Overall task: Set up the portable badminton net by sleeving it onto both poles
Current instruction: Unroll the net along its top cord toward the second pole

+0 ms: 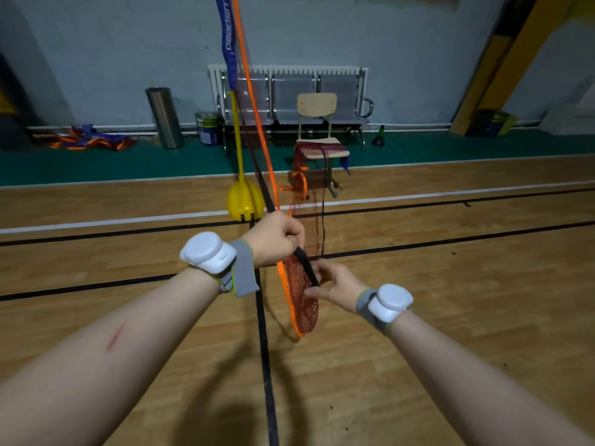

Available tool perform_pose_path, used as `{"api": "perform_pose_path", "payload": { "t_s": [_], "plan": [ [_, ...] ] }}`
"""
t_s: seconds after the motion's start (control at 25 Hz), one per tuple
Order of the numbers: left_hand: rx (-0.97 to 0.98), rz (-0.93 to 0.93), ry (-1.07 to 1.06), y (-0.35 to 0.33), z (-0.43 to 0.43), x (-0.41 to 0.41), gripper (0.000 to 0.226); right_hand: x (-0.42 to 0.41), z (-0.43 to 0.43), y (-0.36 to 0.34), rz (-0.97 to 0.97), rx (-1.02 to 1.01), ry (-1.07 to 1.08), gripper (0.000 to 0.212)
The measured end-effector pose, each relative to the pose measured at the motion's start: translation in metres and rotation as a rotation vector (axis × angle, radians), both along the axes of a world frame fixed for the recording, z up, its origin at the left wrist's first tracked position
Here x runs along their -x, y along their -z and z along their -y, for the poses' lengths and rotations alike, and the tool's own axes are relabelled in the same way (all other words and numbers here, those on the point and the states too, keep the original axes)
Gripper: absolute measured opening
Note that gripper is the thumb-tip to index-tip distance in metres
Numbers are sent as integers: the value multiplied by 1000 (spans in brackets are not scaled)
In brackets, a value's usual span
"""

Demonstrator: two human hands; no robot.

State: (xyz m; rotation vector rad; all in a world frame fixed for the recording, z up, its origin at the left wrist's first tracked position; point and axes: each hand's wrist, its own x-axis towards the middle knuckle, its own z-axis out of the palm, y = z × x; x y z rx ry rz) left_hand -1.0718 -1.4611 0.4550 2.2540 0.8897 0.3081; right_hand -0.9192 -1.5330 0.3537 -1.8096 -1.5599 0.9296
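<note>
**Inspector:** Nearest item: the left hand [277,239] is clenched round the flat black woven edge band [306,263] of the red-brown open-mesh badminton net [301,297]. The right hand [336,286], just below, pinches the same band together with bunched mesh.

**Clerk:** Hazard there?

**Inspector:** Fingers could catch in the soft, holed mesh, and the bunch hanging beneath the hands could twist the band.

**Clerk:** Further out?

**Inspector:** The bright orange flat edge tape [257,123] runs taut from the hands up towards the blue fabric sleeve [228,43], already on the slim yellow pole [237,136]. A hard pull could tip its rounded, moulded yellow base [244,201] on the smooth varnished wooden floor [450,317].

**Clerk:** And the rest of the net?

**Inspector:** It lies draped over the pale plywood chair with a metal frame [317,106], beyond the base. It appears free, though the dim view does not settle whether it is hooked on a leg. If so, it would drag the chair.
</note>
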Motion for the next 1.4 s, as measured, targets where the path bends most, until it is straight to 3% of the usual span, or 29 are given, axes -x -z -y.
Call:
{"api": "perform_pose_path", "payload": {
  "t_s": [0.2, 0.28, 0.4, 0.48, 0.6, 0.76, 0.92, 1.0, 1.12, 1.24, 1.4],
  "plan": [
    [40, 173, -143, -15, -21, 59, 42, 23, 1, 21, 152, 148, 23, 25],
    [14, 151, -169, -11, -25, 78, 41, 29, 9, 22, 183, 139, 63, 10],
    [-78, 59, -221, 8, -26, 100, 37, 43, 34, 17, 141, 93, 109, 26],
    [-110, 6, -241, 24, -22, 105, 39, 52, 51, 10, 96, 74, 130, 22],
    [-117, -24, -58, 41, 5, 92, 56, 63, 69, -3, 135, -2, 93, 27],
    [-46, -130, 265, 63, 51, 57, 54, 68, 83, -14, 193, -137, 44, 23],
    [-70, -264, 199, 53, 71, 49, 26, 60, 105, -14, 141, -111, 22, 11],
    [-53, -281, 184, 41, 84, 51, 29, 55, 116, -7, 81, -55, 27, 10],
    [-94, -298, 178, 23, 113, 51, 28, 56, 127, 0, -34, -81, 41, 25],
    [-110, -220, 120, 6, 140, 53, 25, 62, 134, 1, -19, -156, 35, 31],
    [-58, -15, -49, -12, 169, 62, 24, 45, 156, 16, 87, 29, -44, 40]
  ]
}}
